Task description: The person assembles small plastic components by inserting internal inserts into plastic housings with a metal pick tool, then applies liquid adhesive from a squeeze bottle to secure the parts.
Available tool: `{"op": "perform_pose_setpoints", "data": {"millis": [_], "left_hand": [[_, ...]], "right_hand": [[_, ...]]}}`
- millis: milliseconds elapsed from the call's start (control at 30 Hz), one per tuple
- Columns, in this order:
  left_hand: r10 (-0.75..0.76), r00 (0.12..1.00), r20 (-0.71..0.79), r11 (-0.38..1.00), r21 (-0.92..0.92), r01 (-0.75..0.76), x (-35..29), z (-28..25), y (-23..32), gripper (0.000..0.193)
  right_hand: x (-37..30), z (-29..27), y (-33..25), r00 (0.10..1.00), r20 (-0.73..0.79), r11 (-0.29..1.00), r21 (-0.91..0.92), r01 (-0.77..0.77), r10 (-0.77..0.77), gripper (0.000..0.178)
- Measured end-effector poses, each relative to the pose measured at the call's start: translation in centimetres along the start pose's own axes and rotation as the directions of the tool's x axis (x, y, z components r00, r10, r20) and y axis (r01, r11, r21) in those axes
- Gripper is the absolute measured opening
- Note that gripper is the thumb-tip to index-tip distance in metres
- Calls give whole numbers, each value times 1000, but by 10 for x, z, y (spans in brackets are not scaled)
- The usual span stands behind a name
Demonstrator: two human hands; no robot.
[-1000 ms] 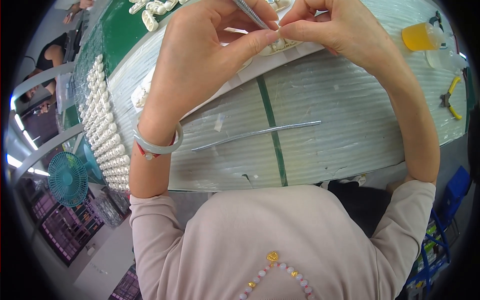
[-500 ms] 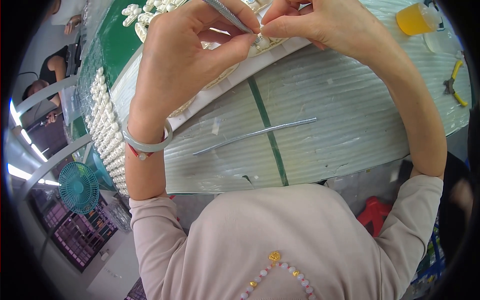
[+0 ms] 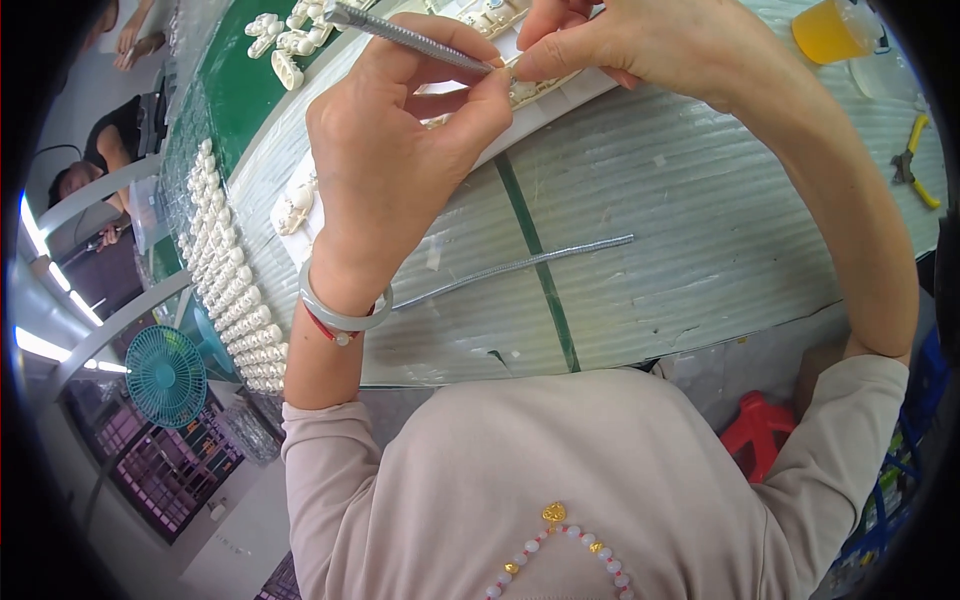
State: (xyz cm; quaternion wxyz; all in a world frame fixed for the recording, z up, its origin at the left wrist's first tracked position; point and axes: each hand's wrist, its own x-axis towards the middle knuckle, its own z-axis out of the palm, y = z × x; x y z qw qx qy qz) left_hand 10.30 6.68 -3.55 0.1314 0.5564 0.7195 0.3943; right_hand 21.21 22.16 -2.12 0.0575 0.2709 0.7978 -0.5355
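Pinched in my left hand (image 3: 400, 150) is a silver, finely ribbed metal rod (image 3: 410, 38), its near end reaching between the fingertips. My right hand (image 3: 650, 50) comes in from the other side, thumb and fingers pressed together right beside the rod's tip. Whatever is between those fingers is too small to make out. Both hands are over a long white tray (image 3: 575, 98) that holds cream-coloured moulded pieces (image 3: 524, 92), partly covered by my hands. At the tray's left end sits a rounded cream piece (image 3: 296, 205).
A thin ribbed silver strip (image 3: 520, 263) lies across the film-covered table (image 3: 690, 230). White moulded figures (image 3: 232, 270) stand in rows at left; loose ones (image 3: 300, 42) lie on green. At right are a cup of yellow liquid (image 3: 828, 35) and yellow-handled pliers (image 3: 915, 165).
My left hand has shifted slightly right and toward me, and the rod now leans flatter to the left. The tray's left end has come into view. My right hand has moved a little left.
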Motion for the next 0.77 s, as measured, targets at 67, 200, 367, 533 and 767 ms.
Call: {"op": "perform_pose_setpoints", "data": {"millis": [67,200,367,533,767], "left_hand": [[22,999,-41,1000,1,-22,-1,3,-5,16],[17,997,-69,999,36,-14,-2,0,-7,18],[-82,984,-161,995,-77,70,12,-33,-4,16],[-244,966,83,934,-246,258,-11,-48,-1,17],[-312,944,105,931,-163,326,-24,-43,-7,18]], "right_hand": [[2,-2,-3,997,59,999,-21,-49,50,19],[-8,-7,-28,993,64,990,-106,-91,98,17],[5,-1,-23,980,70,972,-156,-175,187,21],[1,1,-9,966,24,960,-102,260,-259,22],[25,4,3,974,49,935,-294,-196,220,23]]}}
